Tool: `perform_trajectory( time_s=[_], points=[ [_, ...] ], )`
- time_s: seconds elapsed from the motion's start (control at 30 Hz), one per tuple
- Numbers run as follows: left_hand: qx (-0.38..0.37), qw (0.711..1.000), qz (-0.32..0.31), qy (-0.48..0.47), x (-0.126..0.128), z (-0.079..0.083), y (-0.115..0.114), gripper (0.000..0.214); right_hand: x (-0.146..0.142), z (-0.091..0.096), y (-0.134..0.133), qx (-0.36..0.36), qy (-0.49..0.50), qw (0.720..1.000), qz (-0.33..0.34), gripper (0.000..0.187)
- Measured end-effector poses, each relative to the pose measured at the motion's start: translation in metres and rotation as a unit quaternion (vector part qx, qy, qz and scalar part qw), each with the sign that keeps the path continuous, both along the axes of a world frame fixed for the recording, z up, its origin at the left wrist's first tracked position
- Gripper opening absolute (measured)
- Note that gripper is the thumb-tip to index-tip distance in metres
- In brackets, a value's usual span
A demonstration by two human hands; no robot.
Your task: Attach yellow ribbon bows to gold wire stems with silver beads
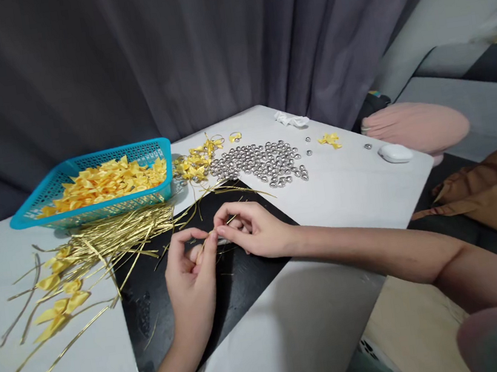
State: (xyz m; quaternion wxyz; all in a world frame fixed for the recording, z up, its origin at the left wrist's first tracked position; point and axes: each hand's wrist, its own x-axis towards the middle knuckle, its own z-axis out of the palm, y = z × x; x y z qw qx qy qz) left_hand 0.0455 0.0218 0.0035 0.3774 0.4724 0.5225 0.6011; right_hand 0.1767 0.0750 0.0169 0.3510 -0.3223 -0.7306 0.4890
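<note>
My left hand [194, 260] and my right hand [251, 228] meet over a black mat [242, 278], fingertips pinched together. Between them runs a thin gold tie [201, 252], partly hidden by the fingers. Both hands are closed on it, thumbs against forefingers. Left of the mat lies a loose pile of gold ties [130, 229], some spilling over its edge. Yellow ribbon bows [59, 314] rest among the strands at the left. Beyond my hands, many small silver beads [268, 160] spread over the white table.
A blue plastic basket [96, 215] full of yellow bows stands at the back left. Finished-looking yellow bow loops [197, 159] lie beside it. Farther right are a crumpled white tissue [291, 120], a yellow bow [330, 140] and a white rounded case [395, 153] near the table edge.
</note>
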Motion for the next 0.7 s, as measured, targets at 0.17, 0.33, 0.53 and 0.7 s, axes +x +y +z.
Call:
perform_trajectory(
  time_s=[0.17,0.33,0.53,0.7],
  points=[
    [0.017,0.997,0.007,0.070,-0.0035,-0.0001,-0.0026,0.010,-0.0001,0.0018,-0.0002,-0.015,-0.004,1.000,0.007,0.012],
    [0.020,0.995,0.006,0.099,-0.0056,-0.0007,-0.0030,0.012,0.0004,0.0005,0.0003,0.006,0.010,1.000,0.001,0.012],
    [0.003,0.996,0.011,0.091,-0.0054,-0.0010,-0.0003,0.016,0.0009,0.0004,-0.0001,0.012,0.012,1.000,-0.001,0.012],
    [0.016,0.997,0.021,0.071,-0.0042,-0.0026,0.0005,0.014,0.0011,0.0025,-0.0005,0.000,-0.005,1.000,0.004,0.014]
  ],
)
